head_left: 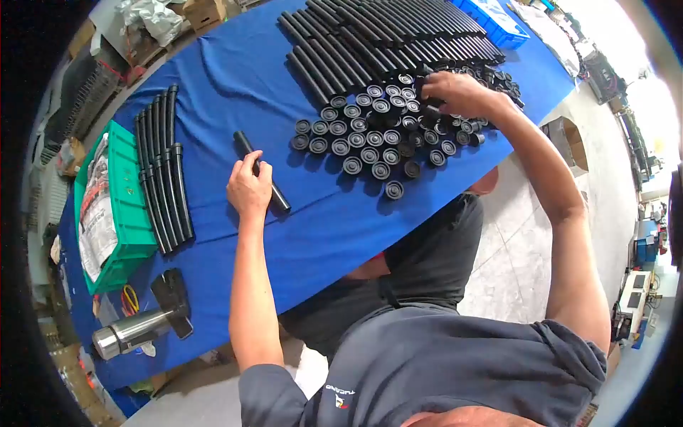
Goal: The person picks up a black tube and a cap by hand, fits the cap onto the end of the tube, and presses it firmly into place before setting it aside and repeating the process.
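Observation:
My left hand (249, 186) is closed around the middle of a short black tube (279, 198), which slants over the blue cloth. Both ends of the tube stick out past the fingers. Farther right, my right hand (455, 94) reaches down into a spread of round black caps (370, 154), its fingers bent and drawn together. Dark caps lie right at those fingertips, and what is between them cannot be made out. Many caps show ringed round faces. Beyond the caps, rows of black tubes (377, 43) lie side by side.
Left of my left hand are longer joined black tubes (165, 171) and a green crate (124, 213) with a printed bag inside. A steel-and-black hammer-like tool or flask (135, 333) lies near the front left edge. A blue tray (494, 21) stands at the far right.

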Demonstrator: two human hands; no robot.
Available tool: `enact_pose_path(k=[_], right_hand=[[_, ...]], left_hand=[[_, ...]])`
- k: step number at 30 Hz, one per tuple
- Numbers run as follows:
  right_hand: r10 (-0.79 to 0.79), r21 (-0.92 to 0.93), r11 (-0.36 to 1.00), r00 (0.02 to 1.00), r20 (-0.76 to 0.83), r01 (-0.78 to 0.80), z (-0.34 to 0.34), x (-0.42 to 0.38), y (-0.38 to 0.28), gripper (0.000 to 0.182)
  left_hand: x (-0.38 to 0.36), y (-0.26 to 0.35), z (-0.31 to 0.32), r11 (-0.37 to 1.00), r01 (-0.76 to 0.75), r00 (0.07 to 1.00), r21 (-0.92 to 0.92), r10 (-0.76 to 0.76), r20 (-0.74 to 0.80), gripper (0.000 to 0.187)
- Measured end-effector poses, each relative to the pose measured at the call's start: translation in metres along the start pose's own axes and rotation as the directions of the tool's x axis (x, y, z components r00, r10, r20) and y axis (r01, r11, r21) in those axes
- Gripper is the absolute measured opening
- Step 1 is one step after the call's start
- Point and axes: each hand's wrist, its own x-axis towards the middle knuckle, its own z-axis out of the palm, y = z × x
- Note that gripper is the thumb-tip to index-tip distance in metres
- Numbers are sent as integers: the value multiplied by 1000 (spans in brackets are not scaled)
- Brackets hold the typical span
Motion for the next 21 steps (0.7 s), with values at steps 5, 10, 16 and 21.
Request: enact_pose_path(k=[5,10,16,21], right_hand=[[45,-37,998,994,95,-42,26,-11,-7,54],[21,179,984,998,-58,-10,18,-9,8,42],[203,672,690,963,176,-268,21,-5,-11,33],[183,782,566,965,191,-262,38,-1,-22,33]], left_hand=[[-1,3,-3,1000,8,1000,29,-9,13,25],[0,-1,0,999,-19,1000,35,19,-7,25],[-1,2,-1,999,7,1000,40,-7,8,24],[-1,3,-1,999,-7,1000,44,7,3,25]])
